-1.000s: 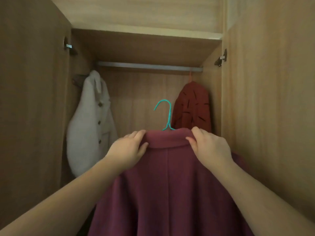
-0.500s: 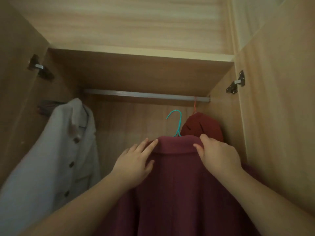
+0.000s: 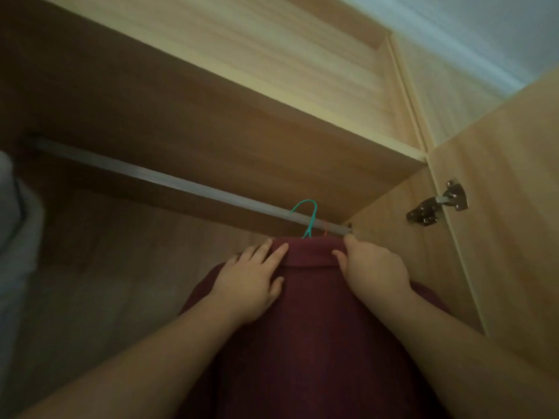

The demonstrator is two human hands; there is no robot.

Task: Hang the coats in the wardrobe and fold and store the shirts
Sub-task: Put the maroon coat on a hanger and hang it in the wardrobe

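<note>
Your left hand [image 3: 252, 281] lies flat, fingers straight, on the dark maroon cloth coat [image 3: 305, 343]; your right hand [image 3: 376, 272] pinches its collar. Its teal wire hanger [image 3: 312, 222] hook is up at the silver metal wardrobe rail [image 3: 181, 186].

The teal hanger [image 3: 308, 219] showed only its hook; the rest lay hidden under the collar of the maroon coat [image 3: 317, 328]. Whether the hook sat on the rail [image 3: 181, 184] could not be told. The right hand's [image 3: 375, 270] fingertips disappeared behind the collar. The coat's lower part ran off the bottom edge. A pale garment [image 3: 18, 237], blurred, was cut off at the left edge.
</note>
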